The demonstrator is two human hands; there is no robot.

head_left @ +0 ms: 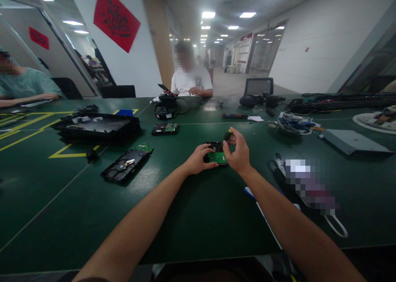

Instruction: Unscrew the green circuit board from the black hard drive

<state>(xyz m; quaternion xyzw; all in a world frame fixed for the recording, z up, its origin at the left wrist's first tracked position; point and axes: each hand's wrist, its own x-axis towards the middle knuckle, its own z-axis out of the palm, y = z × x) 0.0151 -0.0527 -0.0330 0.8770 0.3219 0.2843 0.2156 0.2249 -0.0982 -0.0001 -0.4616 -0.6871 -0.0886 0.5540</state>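
Observation:
A hard drive lies on the green table in front of me, its green circuit board facing up. My left hand grips its left end, thumb along the near edge and fingers over the far side. In my right hand is a screwdriver with a dark handle and a yellow end, held between thumb and fingers. It stands roughly upright over the drive's right part. My right hand hides part of the board, and the screwdriver's tip is too small to make out.
A second hard drive lies farther left. Nearer are an opened black casing and a stack of black trays. To the right lie a pixelated phone-like object, a bowl of cables and a grey metal box. A person sits opposite.

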